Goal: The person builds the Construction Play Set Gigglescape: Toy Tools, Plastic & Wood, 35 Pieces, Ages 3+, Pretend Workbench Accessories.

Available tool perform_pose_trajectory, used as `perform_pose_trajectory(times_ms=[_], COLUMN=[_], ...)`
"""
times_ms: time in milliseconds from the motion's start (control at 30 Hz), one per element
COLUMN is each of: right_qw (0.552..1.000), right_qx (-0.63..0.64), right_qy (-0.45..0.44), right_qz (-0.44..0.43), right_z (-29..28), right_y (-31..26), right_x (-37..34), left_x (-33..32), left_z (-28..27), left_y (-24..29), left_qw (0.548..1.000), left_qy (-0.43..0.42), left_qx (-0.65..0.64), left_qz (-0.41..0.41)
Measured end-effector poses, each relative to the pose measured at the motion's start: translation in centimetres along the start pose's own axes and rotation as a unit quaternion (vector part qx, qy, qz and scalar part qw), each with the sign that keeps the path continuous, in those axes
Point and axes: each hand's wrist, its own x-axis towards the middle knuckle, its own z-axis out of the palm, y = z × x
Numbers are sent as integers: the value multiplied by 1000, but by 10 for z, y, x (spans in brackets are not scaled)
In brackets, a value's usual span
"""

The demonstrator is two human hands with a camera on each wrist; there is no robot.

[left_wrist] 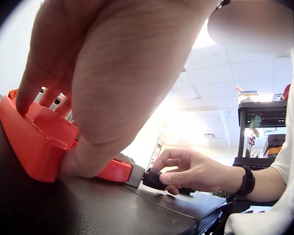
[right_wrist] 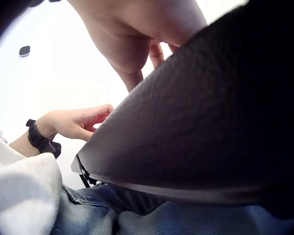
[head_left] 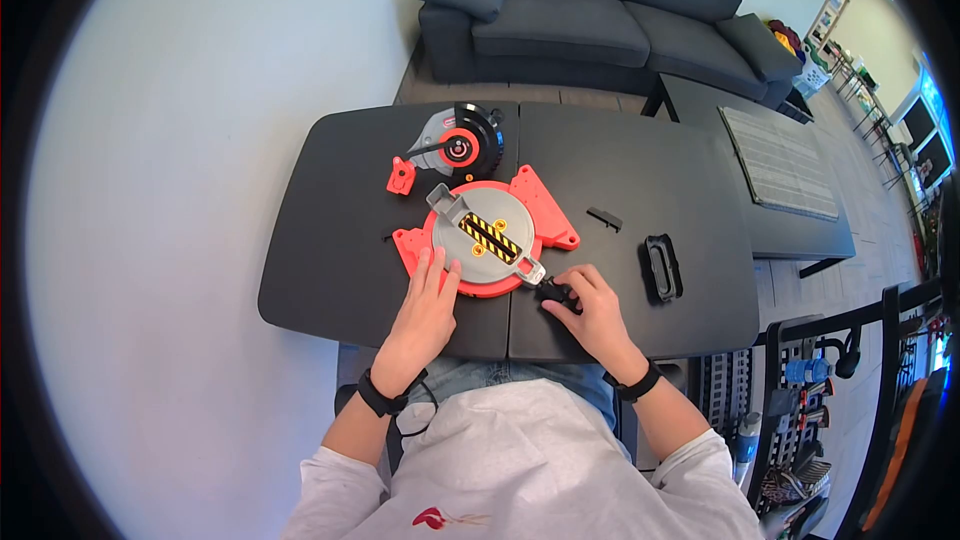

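A round toy saw base (head_left: 450, 240) in red and grey lies on the black table, with a yellow-and-black striped strip across its disc. My left hand (head_left: 418, 325) rests on its near left red edge, fingers extended. In the left wrist view that hand's thumb side is down against the red side piece (left_wrist: 32, 142). With thumb and fingers my right hand (head_left: 597, 317) pinches a black knob (left_wrist: 154, 179) at the end of the base's grey tab (head_left: 532, 273). The right wrist view hides the knob behind the table edge.
Behind the base stands a toy saw head (head_left: 470, 145) with a black disc and a red arm. To the right lie a small black bar (head_left: 604, 219) and a black oval frame (head_left: 662, 268). A sofa (head_left: 560, 25) and a side table (head_left: 700, 105) stand beyond.
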Motion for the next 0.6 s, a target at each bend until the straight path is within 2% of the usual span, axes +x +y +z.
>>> perform_pose_trajectory(times_ms=[167,267,367,467,600], right_qw=[998,998,999,999,997], right_qx=[-7,17,-30,-51,-67], right_qy=[-41,-16,2,-14,-23], right_qz=[36,54,-14,-4,-19], right_z=[1,6,7,-5,0], right_y=[12,8,10,-7,4], right_x=[-4,-4,-2,2,-1], left_x=[-2,0,-2,-2,0], left_z=[4,1,1,1,1], left_y=[-3,-2,-1,-2,-3], left_qw=[1000,1000,1000,1000,1000], left_qy=[7,-1,-1,1,-4], left_qx=[9,3,2,6,23], left_qz=[5,0,3,5,4])
